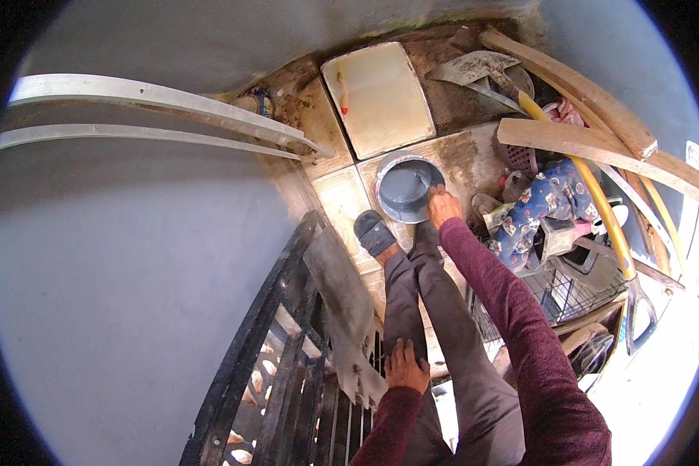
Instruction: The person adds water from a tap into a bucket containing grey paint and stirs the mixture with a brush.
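Down on the tiled floor, just ahead of the feet, sits a grey bucket (pixel 406 189), upright, mouth open toward the camera. Right hand (pixel 443 206) reaches down and grips its near-right rim, fingers curled over the edge; whether the thumb is inside or outside I can't tell. Left hand (pixel 406 366) lies flat on the left thigh, fingers loosely spread, holding nothing. Bucket looks like rigid plastic, so my read is stiff walls, light shell, rim strong enough for a pinch grip. The inside shows only flat grey: could be a bare bottom or a grey fill, can't tell, so weight is uncertain. Judging by the grime around, the rim may be gritty or slick; a one-sided rim hold would tip it if loaded. No bail handle visible; if there is one, that is the better hold, otherwise two points on opposite rim sides. It's round, so no real long axis across the floor; its axis runs vertical, opening up. A sandal (pixel 375 233) on the left foot sits just beside the bucket's near-left side, close, maybe touching. A cream tray (pixel 380 97) lies beyond the bucket, apart from it. A yellow hose (pixel 598 210) and planks (pixel 575 136) clutter the right; a black gate (pixel 287 373) runs along the left.
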Available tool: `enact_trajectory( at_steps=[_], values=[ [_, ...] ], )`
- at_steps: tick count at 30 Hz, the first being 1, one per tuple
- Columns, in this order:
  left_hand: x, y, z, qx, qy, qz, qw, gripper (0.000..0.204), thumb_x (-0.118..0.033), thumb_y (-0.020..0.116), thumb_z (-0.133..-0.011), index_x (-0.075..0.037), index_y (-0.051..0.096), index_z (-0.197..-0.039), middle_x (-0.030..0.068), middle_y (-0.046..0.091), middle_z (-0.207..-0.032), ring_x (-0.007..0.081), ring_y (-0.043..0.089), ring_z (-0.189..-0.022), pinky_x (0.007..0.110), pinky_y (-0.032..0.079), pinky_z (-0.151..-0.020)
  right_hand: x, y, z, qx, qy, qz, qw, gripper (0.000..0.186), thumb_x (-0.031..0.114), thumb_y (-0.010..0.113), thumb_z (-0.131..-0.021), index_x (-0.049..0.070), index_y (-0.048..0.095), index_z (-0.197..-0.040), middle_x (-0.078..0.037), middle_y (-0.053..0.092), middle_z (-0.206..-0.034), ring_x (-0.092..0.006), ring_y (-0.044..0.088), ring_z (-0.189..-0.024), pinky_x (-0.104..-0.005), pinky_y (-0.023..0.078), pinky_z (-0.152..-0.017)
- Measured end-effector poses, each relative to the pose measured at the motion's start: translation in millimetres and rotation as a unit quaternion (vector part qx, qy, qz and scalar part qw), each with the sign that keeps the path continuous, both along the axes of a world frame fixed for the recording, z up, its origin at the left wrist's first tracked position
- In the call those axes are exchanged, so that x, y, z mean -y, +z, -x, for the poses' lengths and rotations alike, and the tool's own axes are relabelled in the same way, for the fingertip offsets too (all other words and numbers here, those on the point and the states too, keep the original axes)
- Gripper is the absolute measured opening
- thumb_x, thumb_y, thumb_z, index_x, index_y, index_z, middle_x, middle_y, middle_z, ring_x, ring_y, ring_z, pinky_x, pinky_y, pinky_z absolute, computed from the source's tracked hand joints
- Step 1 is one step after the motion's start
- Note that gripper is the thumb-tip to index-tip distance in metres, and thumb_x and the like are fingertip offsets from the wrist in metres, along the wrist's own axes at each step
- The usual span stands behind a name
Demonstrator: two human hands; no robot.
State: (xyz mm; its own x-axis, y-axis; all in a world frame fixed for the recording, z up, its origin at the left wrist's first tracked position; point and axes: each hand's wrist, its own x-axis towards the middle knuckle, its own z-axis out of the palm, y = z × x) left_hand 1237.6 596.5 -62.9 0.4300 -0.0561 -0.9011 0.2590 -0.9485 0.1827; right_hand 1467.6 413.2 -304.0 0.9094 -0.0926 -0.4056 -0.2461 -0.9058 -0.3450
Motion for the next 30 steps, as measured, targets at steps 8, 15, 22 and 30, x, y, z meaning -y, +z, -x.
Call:
enact_trajectory(
  at_steps=[8,15,22,30],
  values=[
    [3,0,-5,-0.011,0.005,0.0,1.0,0.063,-0.031,0.052,-0.084,-0.005,0.035,-0.139,0.0188,0.033,-0.145,0.0338,0.036,-0.133,0.049,0.023,-0.112,3,-16,9,0.013,-0.073,-0.059,0.995,0.016,0.009,0.06,-0.074,0.005,0.064,-0.089,-0.021,0.063,-0.082,-0.0397,0.064,-0.081,-0.0462,0.052,-0.072],
    [7,-1,-6,-0.017,-0.001,0.004,1.0,0.063,-0.031,0.051,-0.083,-0.005,0.036,-0.139,0.0188,0.034,-0.146,0.034,0.036,-0.133,0.049,0.024,-0.112,-1,-13,18,-0.086,-0.039,-0.008,0.995,0.015,0.009,0.061,-0.073,0.003,0.065,-0.087,-0.022,0.063,-0.085,-0.0389,0.064,-0.085,-0.045,0.052,-0.075],
    [6,1,-7,-0.013,-0.019,-0.006,1.0,0.063,-0.032,0.051,-0.084,-0.005,0.036,-0.139,0.0186,0.034,-0.145,0.0344,0.037,-0.132,0.048,0.026,-0.111,-1,-8,0,0.016,-0.108,-0.045,0.993,0.015,0.01,0.06,-0.078,-0.001,0.065,-0.086,-0.027,0.063,-0.094,-0.0407,0.063,-0.086,-0.047,0.051,-0.076],
    [9,2,-14,-0.016,-0.013,0.007,1.0,0.064,-0.032,0.051,-0.084,-0.005,0.034,-0.139,0.0188,0.035,-0.144,0.0337,0.037,-0.132,0.048,0.026,-0.111,9,-24,18,-0.089,-0.128,-0.1,0.983,0.02,0.012,0.063,-0.075,0.0,0.063,-0.091,-0.024,0.064,-0.095,-0.0381,0.064,-0.084,-0.0464,0.052,-0.074]
  ],
)
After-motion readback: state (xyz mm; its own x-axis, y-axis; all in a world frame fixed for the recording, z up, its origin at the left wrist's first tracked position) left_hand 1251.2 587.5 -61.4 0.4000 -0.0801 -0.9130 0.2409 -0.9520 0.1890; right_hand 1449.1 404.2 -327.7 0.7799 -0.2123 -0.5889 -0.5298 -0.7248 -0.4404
